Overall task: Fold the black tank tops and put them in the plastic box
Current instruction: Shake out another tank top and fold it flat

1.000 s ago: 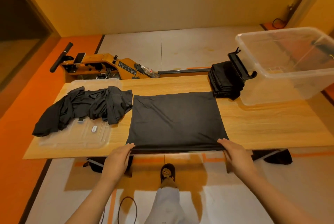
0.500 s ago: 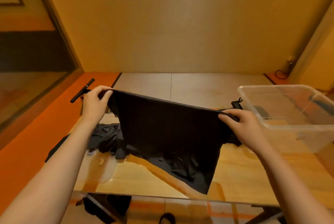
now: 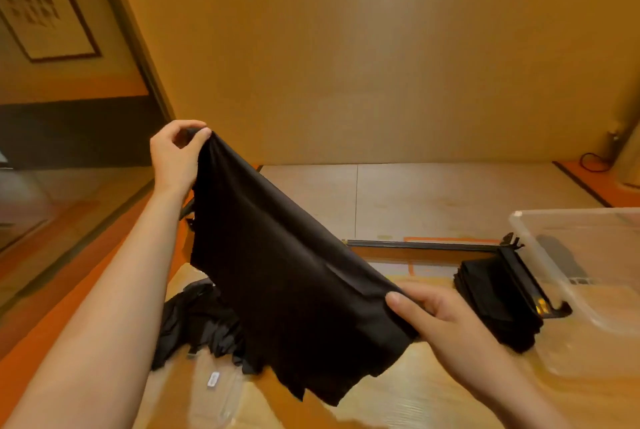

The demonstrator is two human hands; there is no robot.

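A: Grip status?

B: Right hand (image 3: pixel 446 321), nearest the camera and just left of the plastic box (image 3: pixel 540 255), pinches one corner of the tank top (image 3: pixel 287 276), with the thumb on top and the fingers curled under. Left hand (image 3: pixel 176 155), far left of the box and much higher, pinches the other corner between thumb and fingertips.

A: Why the slope?

B: Likely so the cloth hangs free and sheds creases before it gets laid flat. The top edge runs taut from high left to low right. The ragged lower edge hangs over the table (image 3: pixel 433 394); can't tell if it touches. Both arms reach forward, the left forearm angled up, the right wrist low.

A: Rest of the stock?

B: A loose heap of tops (image 3: pixel 197 317) sits well left of the box, behind the hanging cloth and partly on a clear lid (image 3: pixel 221 390). The folded stack (image 3: pixel 495 293) sits against the box's left wall, probably staged for loading. Can't tell whether anything folded is inside the box yet.
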